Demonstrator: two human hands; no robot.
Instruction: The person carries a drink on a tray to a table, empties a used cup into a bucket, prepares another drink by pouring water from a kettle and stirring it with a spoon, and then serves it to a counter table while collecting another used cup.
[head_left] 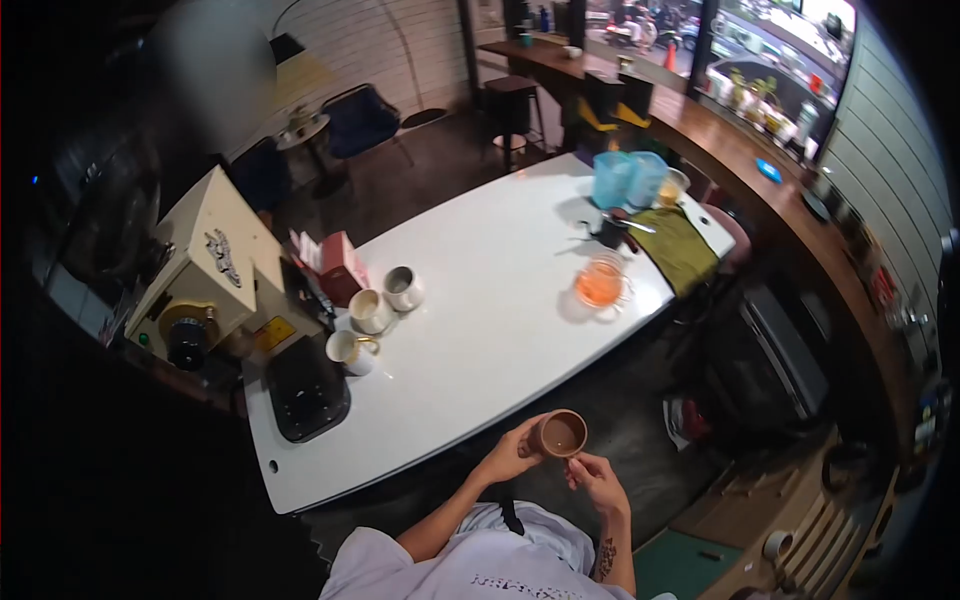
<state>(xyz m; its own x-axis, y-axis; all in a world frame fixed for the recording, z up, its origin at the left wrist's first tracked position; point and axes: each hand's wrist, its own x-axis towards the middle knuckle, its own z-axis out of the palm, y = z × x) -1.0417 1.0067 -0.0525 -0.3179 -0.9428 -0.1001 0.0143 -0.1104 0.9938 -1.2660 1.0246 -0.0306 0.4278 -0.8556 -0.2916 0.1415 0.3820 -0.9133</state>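
Note:
A brown mug (562,434) is held in front of my body, just off the near edge of the white table (470,330). Inside it the surface looks brown; whether that is liquid or the bare bottom I cannot make out. My left hand (512,452) wraps round the mug's left side. At its lower right, my right hand (598,482) grips it with curled fingers, where the handle seems to be. On the table's left part stand a grey-white cup (403,290), a cream cup (370,312) and a white mug with a gold handle (352,352).
A cream machine (215,260) and a black tray (305,390) occupy the table's left end. Toward the right are a clear container with orange contents (600,284), blue containers (630,180) and an olive cloth (675,250). A wooden counter (730,140) runs along the window.

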